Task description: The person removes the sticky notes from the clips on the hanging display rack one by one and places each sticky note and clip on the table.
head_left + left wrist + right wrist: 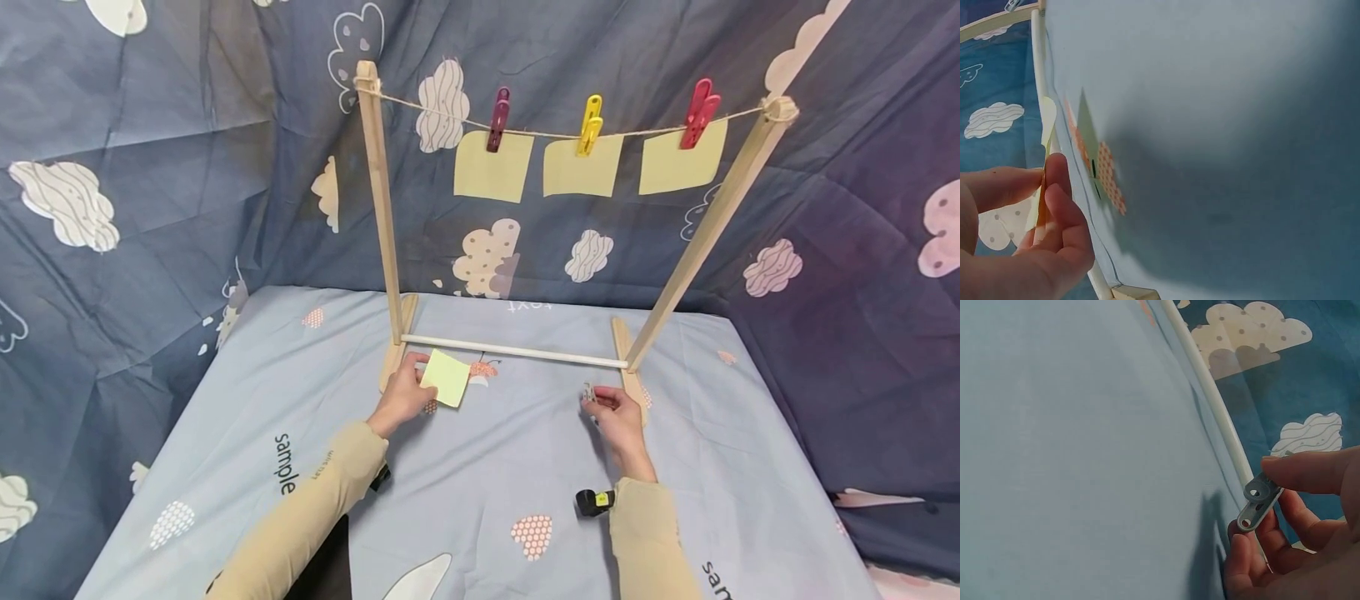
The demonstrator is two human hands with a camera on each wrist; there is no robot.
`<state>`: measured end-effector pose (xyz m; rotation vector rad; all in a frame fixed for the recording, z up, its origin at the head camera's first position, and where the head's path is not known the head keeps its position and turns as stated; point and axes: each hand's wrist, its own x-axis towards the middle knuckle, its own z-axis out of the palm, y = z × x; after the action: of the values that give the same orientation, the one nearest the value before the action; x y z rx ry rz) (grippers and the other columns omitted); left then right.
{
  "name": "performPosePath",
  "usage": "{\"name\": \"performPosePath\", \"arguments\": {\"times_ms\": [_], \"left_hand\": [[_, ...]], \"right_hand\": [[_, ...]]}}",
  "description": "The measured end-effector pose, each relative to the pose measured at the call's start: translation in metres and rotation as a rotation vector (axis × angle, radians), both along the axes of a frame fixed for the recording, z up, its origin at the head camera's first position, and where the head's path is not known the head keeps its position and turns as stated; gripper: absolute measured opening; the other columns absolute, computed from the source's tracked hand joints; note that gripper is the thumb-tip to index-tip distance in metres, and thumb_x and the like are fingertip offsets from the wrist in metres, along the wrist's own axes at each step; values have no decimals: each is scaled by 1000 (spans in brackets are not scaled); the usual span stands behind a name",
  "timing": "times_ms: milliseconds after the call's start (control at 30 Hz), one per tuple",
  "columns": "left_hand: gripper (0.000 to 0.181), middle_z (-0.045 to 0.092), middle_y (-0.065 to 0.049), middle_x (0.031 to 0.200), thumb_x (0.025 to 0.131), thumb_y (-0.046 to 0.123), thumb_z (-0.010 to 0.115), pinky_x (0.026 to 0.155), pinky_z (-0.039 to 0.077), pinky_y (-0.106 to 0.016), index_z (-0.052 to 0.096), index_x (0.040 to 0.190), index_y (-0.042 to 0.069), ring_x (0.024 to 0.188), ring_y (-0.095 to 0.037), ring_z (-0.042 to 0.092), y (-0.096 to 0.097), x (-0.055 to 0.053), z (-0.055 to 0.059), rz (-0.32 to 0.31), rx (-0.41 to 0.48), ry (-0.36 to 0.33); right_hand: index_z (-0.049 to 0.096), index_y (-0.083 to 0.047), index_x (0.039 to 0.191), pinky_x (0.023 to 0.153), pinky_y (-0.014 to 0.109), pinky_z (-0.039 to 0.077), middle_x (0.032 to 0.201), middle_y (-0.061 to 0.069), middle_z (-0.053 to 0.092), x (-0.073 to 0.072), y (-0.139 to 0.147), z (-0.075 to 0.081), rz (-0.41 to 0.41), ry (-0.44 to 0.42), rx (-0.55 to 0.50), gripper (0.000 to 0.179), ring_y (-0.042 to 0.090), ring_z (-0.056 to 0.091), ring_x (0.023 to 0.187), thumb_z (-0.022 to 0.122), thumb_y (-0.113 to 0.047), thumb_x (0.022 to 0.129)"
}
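My left hand (pixel 406 393) pinches a pale yellow-green sticky note (pixel 446 379) by its left edge, above the bed-like blue cloth. In the left wrist view the note (pixel 1047 125) appears nearly edge-on between thumb and fingers. Toward the right post, my right hand (pixel 619 422) holds a small grey clothespin (pixel 588 392). The right wrist view shows this clothespin (pixel 1259 499) between thumb and fingers, its handle ends with round holes facing the camera. Overhead, three yellow notes hang from a twine line (pixel 630 133), each under a clothespin: purple (pixel 498 121), yellow (pixel 590 125) and red (pixel 700 115).
A wooden left post (pixel 381 200) and right post (pixel 712 233) carry the twine. A white rod (pixel 517 351) joins their feet low down. Patterned dark blue fabric (pixel 187 167) stands behind and at both sides. Light blue cloth (pixel 487 467) covers the work surface.
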<state>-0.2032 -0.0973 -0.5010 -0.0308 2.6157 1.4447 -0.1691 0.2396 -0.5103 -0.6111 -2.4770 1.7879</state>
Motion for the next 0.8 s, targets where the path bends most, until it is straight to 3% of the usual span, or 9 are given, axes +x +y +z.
{"name": "performPosePath", "arguments": {"times_ms": [267, 400, 633, 800], "left_hand": [[69, 66, -11, 76, 79, -6, 61, 52, 42, -24, 33, 142, 2, 54, -13, 56, 1, 2, -6, -75, -63, 70], [67, 66, -14, 77, 76, -6, 62, 51, 41, -24, 40, 138, 2, 54, -15, 54, 2, 3, -8, -105, -113, 101], [51, 57, -22, 110, 74, 4, 72, 78, 43, -38, 57, 122, -2, 92, -28, 50, 9, 6, -7, -93, -239, 137], [51, 50, -23, 118, 74, 8, 78, 91, 42, -46, 59, 121, 0, 108, -36, 46, 14, 10, -11, -67, -285, 147]], "right_hand": [[53, 6, 123, 70, 14, 43, 110, 12, 57, 1, 1, -5, 18, -49, 33, 37, 6, 51, 87, 63, -7, 89], [52, 6, 123, 71, 15, 44, 109, 12, 57, 0, 2, -6, 22, -59, 26, 37, 6, 51, 86, 62, -6, 90], [55, 6, 119, 70, 18, 46, 105, 12, 57, -1, 2, -6, 1, -60, 86, 35, 10, 53, 85, 64, -7, 88], [56, 5, 118, 67, 17, 44, 104, 14, 57, 0, 2, -5, -12, -69, 132, 35, 12, 52, 84, 65, -8, 87]]}}
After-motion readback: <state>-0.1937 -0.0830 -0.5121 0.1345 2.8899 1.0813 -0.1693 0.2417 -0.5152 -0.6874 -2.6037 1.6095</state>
